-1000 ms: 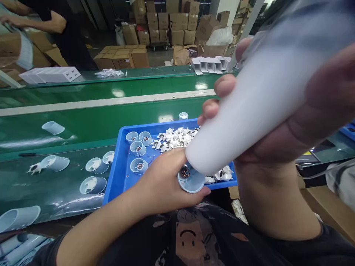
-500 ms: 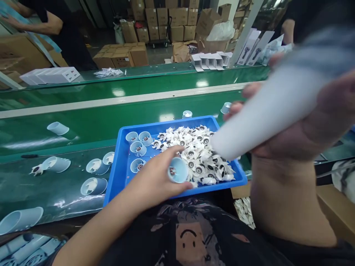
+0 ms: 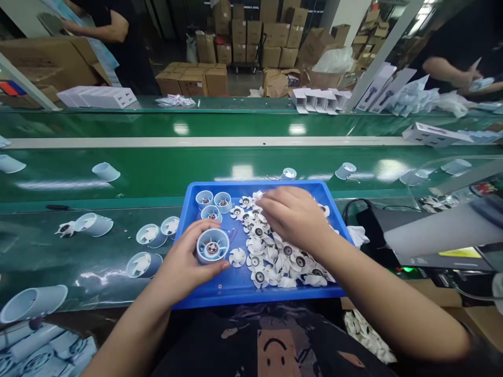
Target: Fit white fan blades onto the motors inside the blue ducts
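My left hand (image 3: 192, 256) is wrapped around a light blue cup-shaped housing (image 3: 212, 246), its open end up, with a small motor showing in the middle. The housing is at the left side of a blue tray (image 3: 196, 296). Over the heap of white fan wheels (image 3: 271, 256) in that tray is my right hand (image 3: 293, 214), fingers curled together and pointing left; whatever they pinch is hidden. One loose fan wheel (image 3: 237, 257) lies just right of the held housing. Behind my left hand, three more housings (image 3: 222, 202) with motors stand in the tray's far left corner.
Several housings with white fan wheels inside (image 3: 144, 265) lie left of the tray. More housings (image 3: 106, 172) are spread along the green belt (image 3: 165, 167). At right, a thick white cylinder (image 3: 436, 230) is above a black box (image 3: 377, 225). Two people (image 3: 118, 31) work across the line.
The white cylinder has left my right hand and is now at the right. My right hand has moved to the fan wheels. My left hand's housing has shifted left and stands more upright.
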`<action>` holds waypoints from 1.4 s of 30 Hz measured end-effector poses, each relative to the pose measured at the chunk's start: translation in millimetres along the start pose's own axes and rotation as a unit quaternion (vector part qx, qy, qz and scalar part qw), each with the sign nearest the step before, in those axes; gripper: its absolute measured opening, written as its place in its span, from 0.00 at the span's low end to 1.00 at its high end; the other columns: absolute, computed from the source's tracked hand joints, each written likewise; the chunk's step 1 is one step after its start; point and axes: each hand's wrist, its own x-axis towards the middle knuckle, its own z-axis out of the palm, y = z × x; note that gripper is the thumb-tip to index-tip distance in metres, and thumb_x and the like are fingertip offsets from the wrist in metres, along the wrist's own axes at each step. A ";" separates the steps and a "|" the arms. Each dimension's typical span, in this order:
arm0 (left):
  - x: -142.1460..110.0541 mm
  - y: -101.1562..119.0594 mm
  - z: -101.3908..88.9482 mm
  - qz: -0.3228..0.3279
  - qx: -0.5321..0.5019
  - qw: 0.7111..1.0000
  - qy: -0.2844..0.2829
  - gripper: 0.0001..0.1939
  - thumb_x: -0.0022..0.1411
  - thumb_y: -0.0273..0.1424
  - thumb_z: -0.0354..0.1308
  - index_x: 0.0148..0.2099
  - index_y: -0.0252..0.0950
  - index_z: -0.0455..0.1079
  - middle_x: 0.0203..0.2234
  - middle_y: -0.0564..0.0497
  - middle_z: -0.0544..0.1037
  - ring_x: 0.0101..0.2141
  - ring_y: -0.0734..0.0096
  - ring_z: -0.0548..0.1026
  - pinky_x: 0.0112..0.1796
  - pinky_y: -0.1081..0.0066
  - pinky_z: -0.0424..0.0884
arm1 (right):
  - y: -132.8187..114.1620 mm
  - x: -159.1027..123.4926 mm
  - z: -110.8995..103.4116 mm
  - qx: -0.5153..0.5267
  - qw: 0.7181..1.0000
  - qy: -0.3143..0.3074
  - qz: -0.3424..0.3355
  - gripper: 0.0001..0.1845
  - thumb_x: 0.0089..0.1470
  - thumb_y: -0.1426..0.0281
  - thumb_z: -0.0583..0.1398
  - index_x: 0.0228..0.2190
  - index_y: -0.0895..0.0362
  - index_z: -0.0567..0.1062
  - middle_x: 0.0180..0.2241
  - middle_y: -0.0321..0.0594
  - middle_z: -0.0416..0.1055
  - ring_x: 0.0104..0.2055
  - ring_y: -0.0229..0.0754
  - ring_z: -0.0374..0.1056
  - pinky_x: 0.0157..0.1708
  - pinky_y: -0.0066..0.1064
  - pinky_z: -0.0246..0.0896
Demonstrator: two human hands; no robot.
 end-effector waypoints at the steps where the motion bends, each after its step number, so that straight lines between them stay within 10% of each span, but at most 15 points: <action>1: 1.1 2.6 2.2 0.005 -0.013 1.000 0.000 0.27 0.43 0.40 0.69 0.47 0.41 0.71 0.51 0.44 0.76 0.54 0.46 0.73 0.55 0.51 0.68 | -1.4 17.6 6.8 -0.027 0.999 -0.047 -0.003 0.14 0.66 0.64 0.60 0.49 0.59 0.73 0.50 0.45 0.69 0.49 0.45 0.68 0.51 0.43 0.68; 6: -6.8 3.1 2.5 -0.006 -0.052 0.999 0.005 0.26 0.48 0.39 0.66 0.50 0.39 0.70 0.49 0.43 0.78 0.47 0.50 0.77 0.50 0.53 0.71 | -1.8 64.3 26.0 -0.130 0.970 -0.204 0.018 0.12 0.65 0.66 0.61 0.46 0.62 0.73 0.44 0.44 0.71 0.45 0.43 0.71 0.46 0.40 0.71; 14: -7.1 3.9 6.7 -0.013 -0.029 0.999 -0.044 0.27 0.46 0.35 0.66 0.50 0.40 0.69 0.42 0.48 0.77 0.41 0.57 0.76 0.47 0.56 0.72 | -13.7 64.8 31.3 -0.088 0.972 -0.215 -0.031 0.11 0.64 0.68 0.61 0.46 0.61 0.74 0.49 0.45 0.69 0.53 0.48 0.66 0.54 0.48 0.65; 20: -8.1 -2.0 7.9 0.021 0.009 1.000 0.006 0.25 0.48 0.34 0.67 0.49 0.41 0.69 0.45 0.46 0.78 0.46 0.54 0.76 0.50 0.51 0.71 | -13.7 47.9 8.7 0.141 0.980 -0.136 0.029 0.11 0.64 0.68 0.57 0.45 0.62 0.70 0.45 0.46 0.69 0.48 0.45 0.68 0.49 0.43 0.67; 28: -3.5 4.9 15.1 0.149 0.110 0.983 0.015 0.23 0.54 0.33 0.67 0.52 0.40 0.67 0.47 0.46 0.78 0.49 0.55 0.76 0.51 0.53 0.71 | -48.6 -5.7 -21.8 0.501 0.853 -0.149 -0.008 0.19 0.57 0.57 0.50 0.41 0.58 0.66 0.31 0.41 0.69 0.29 0.38 0.66 0.30 0.31 0.66; 34: -6.4 13.1 19.5 0.237 0.148 0.960 0.029 0.16 0.58 0.26 0.57 0.50 0.38 0.65 0.45 0.46 0.78 0.48 0.58 0.75 0.56 0.51 0.66 | -76.6 -19.4 -40.6 0.240 0.962 -0.010 -0.133 0.09 0.57 0.75 0.59 0.40 0.60 0.76 0.38 0.44 0.72 0.40 0.44 0.67 0.42 0.38 0.63; 42: -11.8 16.9 25.9 0.278 0.167 0.939 0.114 0.15 0.61 0.27 0.57 0.50 0.39 0.63 0.43 0.47 0.79 0.46 0.60 0.78 0.56 0.55 0.69 | -87.1 -12.8 -29.5 0.179 0.970 0.056 -0.154 0.04 0.51 0.75 0.69 0.31 0.57 0.80 0.32 0.41 0.65 0.35 0.43 0.64 0.34 0.35 0.61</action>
